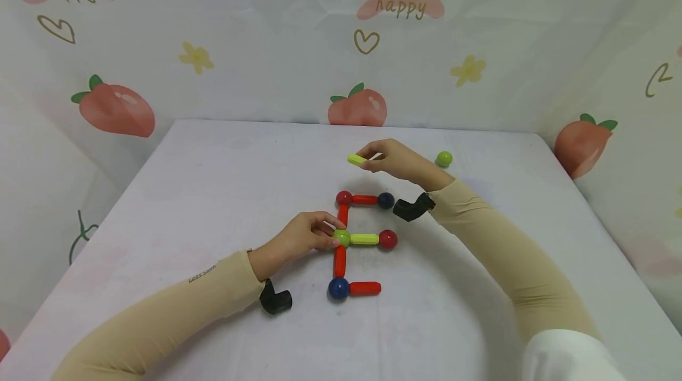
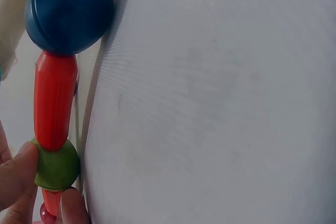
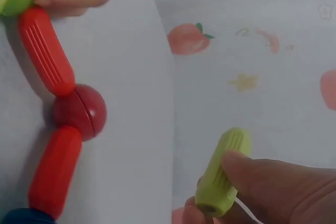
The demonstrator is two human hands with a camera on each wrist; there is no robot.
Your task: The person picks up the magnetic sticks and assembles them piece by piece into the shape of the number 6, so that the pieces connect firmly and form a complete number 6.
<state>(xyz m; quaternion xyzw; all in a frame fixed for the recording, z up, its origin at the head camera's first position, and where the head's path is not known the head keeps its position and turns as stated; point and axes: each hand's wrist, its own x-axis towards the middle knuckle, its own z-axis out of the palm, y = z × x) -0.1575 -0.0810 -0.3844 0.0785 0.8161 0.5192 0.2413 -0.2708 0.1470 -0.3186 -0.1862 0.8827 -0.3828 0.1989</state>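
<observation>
An E-shaped figure of toy balls and rods lies on the table. My left hand (image 1: 303, 236) pinches the green ball (image 1: 341, 238) at its middle left, thumb and fingers on either side. From that ball a yellow-green rod (image 1: 364, 239) leads to a red ball (image 1: 388, 239). Red rods join it to a second red ball (image 1: 344, 197) above and a blue ball (image 2: 71, 11) below. A top red rod (image 1: 364, 199) ends in a dark blue ball (image 1: 386, 200). Beyond the figure, my right hand (image 1: 396, 159) holds a loose yellow-green rod (image 3: 224, 174) between thumb and fingers.
A loose green ball (image 1: 444, 159) rests at the back right of the table (image 1: 240, 162), beyond the right wrist. The bottom red rod (image 1: 365, 289) has a free right end. Behind the table hangs a cloth (image 1: 282, 44) printed with peaches. Black devices sit at both wrists.
</observation>
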